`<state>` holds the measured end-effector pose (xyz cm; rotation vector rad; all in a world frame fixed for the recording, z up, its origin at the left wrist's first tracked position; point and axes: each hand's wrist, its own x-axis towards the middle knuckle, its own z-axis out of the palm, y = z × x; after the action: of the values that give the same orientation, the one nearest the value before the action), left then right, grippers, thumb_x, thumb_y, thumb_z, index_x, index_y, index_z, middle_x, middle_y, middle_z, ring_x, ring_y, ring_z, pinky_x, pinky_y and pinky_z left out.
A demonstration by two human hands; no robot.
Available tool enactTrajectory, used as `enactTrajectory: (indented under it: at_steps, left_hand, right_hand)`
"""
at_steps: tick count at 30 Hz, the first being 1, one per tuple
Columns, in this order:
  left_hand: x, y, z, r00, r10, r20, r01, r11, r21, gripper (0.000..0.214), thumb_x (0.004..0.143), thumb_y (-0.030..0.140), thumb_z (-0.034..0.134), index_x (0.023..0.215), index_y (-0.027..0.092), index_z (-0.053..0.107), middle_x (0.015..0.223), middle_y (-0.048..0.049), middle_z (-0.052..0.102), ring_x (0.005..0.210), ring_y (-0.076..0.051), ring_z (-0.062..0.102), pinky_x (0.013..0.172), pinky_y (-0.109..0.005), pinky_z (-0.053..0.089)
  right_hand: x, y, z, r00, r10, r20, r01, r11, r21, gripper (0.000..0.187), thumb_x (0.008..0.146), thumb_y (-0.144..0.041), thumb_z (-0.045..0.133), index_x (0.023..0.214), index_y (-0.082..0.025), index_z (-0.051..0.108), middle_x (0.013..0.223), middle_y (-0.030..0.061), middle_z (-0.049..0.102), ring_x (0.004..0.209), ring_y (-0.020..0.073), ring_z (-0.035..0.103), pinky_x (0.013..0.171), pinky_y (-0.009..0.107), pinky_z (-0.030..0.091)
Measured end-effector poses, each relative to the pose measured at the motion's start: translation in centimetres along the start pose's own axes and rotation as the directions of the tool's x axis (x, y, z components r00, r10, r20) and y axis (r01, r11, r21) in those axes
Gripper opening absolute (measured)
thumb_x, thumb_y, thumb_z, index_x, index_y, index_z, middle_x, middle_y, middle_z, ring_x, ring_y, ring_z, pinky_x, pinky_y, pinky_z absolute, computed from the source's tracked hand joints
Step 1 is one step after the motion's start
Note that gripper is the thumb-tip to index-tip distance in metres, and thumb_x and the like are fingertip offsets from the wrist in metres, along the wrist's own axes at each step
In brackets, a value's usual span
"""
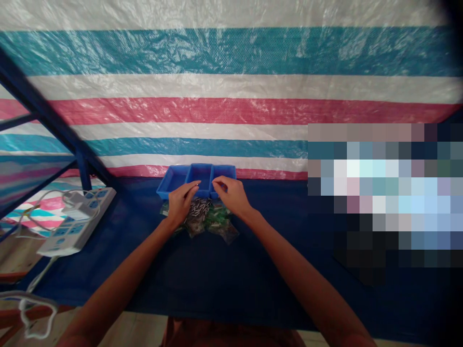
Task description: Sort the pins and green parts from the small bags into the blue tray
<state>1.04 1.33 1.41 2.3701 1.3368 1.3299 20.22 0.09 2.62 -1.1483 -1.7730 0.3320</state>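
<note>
Three blue plastic trays (202, 174) stand side by side at the far edge of a dark blue table (217, 274). In front of them lie clear plastic bags (202, 214) holding small grey metal parts and green parts. My left hand (181, 202) rests on the left side of the bags, fingers curled and reaching toward the middle tray. My right hand (231, 195) sits on the right side of the bags, fingers bent in a pinch near the trays' front rim. What the fingers hold, if anything, is too small to see.
A white power strip (77, 219) with plugs and white cables lies on the table's left end, beside a blue metal frame (43, 115). A striped tarpaulin (231, 96) hangs behind the table. A blurred area (383, 202) covers the right side.
</note>
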Motion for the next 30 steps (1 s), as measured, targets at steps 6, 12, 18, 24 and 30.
enactTrajectory:
  at_steps: [6, 12, 18, 24, 30]
  left_hand:
    - [-1.2, -2.1, 0.3, 0.973, 0.207, 0.103, -0.216, 0.973, 0.083, 0.037, 0.088, 0.041, 0.055, 0.119, 0.021, 0.059, 0.078, -0.0019, 0.071, 0.069, -0.014, 0.067, 0.073, -0.024, 0.052]
    - [-1.2, -2.0, 0.0, 0.891, 0.396, 0.224, -0.430, 0.892, 0.135, 0.039, 0.090, 0.039, 0.050, 0.124, 0.020, 0.056, 0.081, -0.0052, 0.071, 0.068, -0.015, 0.066, 0.069, -0.025, 0.052]
    - [-1.3, -1.6, -0.3, 0.874, 0.426, 0.233, -0.461, 0.878, 0.127, 0.039, 0.091, 0.037, 0.050, 0.125, 0.019, 0.055, 0.075, -0.0040, 0.069, 0.064, -0.014, 0.065, 0.067, -0.025, 0.053]
    - [-1.7, -2.3, 0.2, 0.880, 0.435, 0.189, -0.457, 0.885, 0.089, 0.040, 0.089, 0.035, 0.055, 0.126, 0.021, 0.053, 0.086, -0.0043, 0.072, 0.070, -0.015, 0.067, 0.069, -0.026, 0.053]
    - [-1.1, -1.9, -0.6, 0.941, 0.325, 0.090, -0.336, 0.928, 0.160, 0.029, 0.087, 0.036, 0.056, 0.109, 0.020, 0.063, 0.092, -0.0068, 0.071, 0.084, -0.020, 0.065, 0.081, -0.033, 0.051]
  right_hand:
    - [-1.6, 0.8, 0.2, 0.990, 0.062, 0.126, -0.074, 0.993, 0.091, 0.022, 0.089, -0.030, 0.050, 0.086, -0.018, 0.068, 0.077, 0.0012, 0.068, 0.062, 0.0130, 0.060, 0.059, 0.022, 0.043]
    - [-2.2, 1.0, 0.2, 0.976, 0.025, 0.216, -0.054, 0.990, 0.133, 0.028, 0.091, -0.035, 0.048, 0.088, -0.017, 0.070, 0.071, 0.0000, 0.066, 0.059, 0.0117, 0.057, 0.056, 0.020, 0.039]
    - [-2.1, 1.1, 0.4, 0.969, -0.008, 0.248, -0.029, 0.989, 0.142, 0.028, 0.090, -0.035, 0.050, 0.087, -0.016, 0.070, 0.067, -0.0002, 0.064, 0.058, 0.0113, 0.053, 0.056, 0.020, 0.038]
    - [-2.0, 0.6, 0.4, 0.966, -0.030, 0.258, -0.017, 0.984, 0.176, 0.025, 0.088, -0.033, 0.053, 0.081, -0.016, 0.070, 0.067, -0.0002, 0.064, 0.059, 0.0110, 0.053, 0.056, 0.021, 0.038]
    - [-2.1, 0.9, 0.3, 0.991, -0.031, 0.128, 0.019, 0.995, 0.097, 0.022, 0.090, -0.030, 0.050, 0.086, -0.017, 0.067, 0.076, 0.0016, 0.065, 0.064, 0.0128, 0.055, 0.062, 0.023, 0.041]
